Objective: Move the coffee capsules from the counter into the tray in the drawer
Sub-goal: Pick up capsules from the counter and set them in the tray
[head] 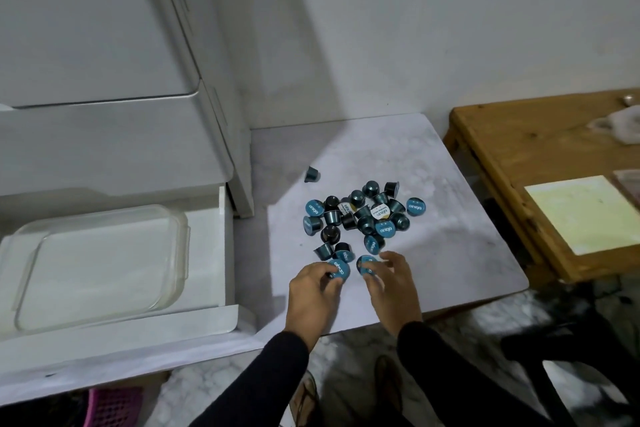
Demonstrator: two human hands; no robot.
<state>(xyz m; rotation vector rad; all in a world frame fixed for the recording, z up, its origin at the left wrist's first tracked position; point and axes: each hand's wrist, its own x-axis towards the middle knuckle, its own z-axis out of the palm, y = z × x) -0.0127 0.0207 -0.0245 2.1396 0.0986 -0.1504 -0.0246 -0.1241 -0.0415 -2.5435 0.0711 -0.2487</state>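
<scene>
Far left, the white drawer (227, 253) stands pulled open, and lying inside it is the clear rectangular plastic tray (100, 263) with rounded corners, nothing in it yet. Behind it rises a pale grey cabinet front (104, 45). Moving right, the person's left hand (313, 291), dark sleeve at the wrist, is down on the near part of the white marble-patterned counter (450, 253), fingers curled around a blue-lidded coffee capsule (338, 269) with its foil label facing up; the fingertips are pinched on its rim. Just beside it, the right hand (393, 288) closes over a second blue-lidded capsule (366, 264), thumb and forefinger on either side of it. Both capsules sit low at the counter, and whether they are lifted clear of it cannot be told. Just beyond the fingers lies the heap of dark teal and black coffee capsules (363, 215), some on their sides, some lid-up, a couple with white and gold labels among the blue. One lone dark capsule (311, 174) lies apart, further back and to the left of the heap. Far right, a brown wooden table (519, 149) stands beside the counter, with a pale yellow sheet (585, 211) lying flat on it.
</scene>
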